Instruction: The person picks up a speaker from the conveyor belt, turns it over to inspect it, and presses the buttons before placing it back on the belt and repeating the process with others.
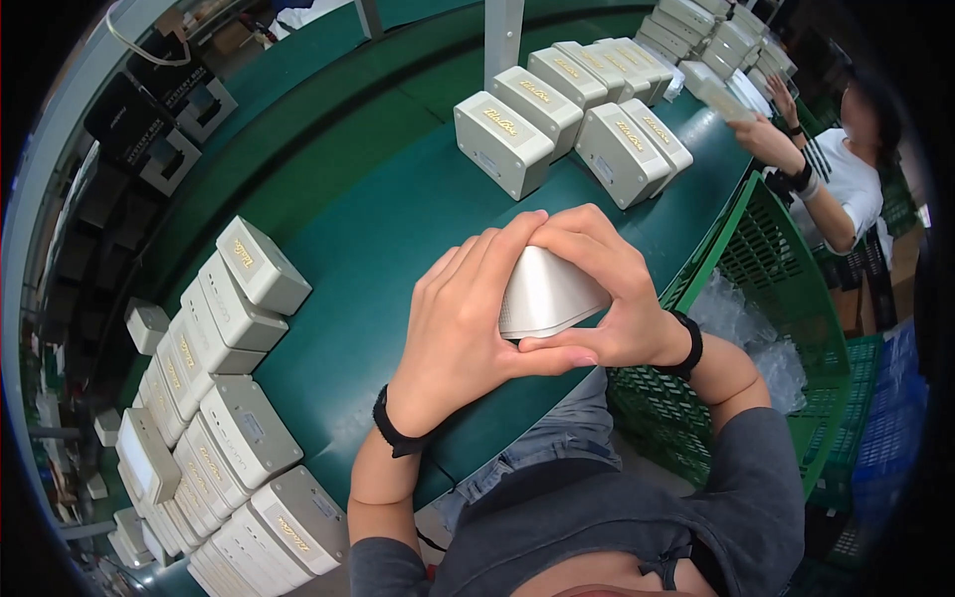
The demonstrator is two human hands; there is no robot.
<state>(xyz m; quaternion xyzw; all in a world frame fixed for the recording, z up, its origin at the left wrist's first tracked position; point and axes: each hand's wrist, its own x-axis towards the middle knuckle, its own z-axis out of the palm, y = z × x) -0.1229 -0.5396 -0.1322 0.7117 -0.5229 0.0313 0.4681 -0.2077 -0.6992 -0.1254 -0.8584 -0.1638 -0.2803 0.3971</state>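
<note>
Between my palms, above the green work table (348,298), I hold a glossy off-white plastic case (545,294). My left hand (460,310) is wrapped round its left side. Closed on the right side is my right hand (619,289), with both thumbs near the lower edge and the fingertips meeting at the top. Much of the case is hidden by my hands, so its printed face does not show. It is tilted, one corner pointing up. Similar boxy cases with gold lettering, such as the nearest upright one (503,144), stand beyond my hands.
At the left, a long row of cases (239,308) lines the table. A green crate (796,259) with clear plastic bags (741,328) stands at my right. Farther right, a co-worker (841,179) handles a pale case (724,99). A metal post (504,40) rises behind the far cases.
</note>
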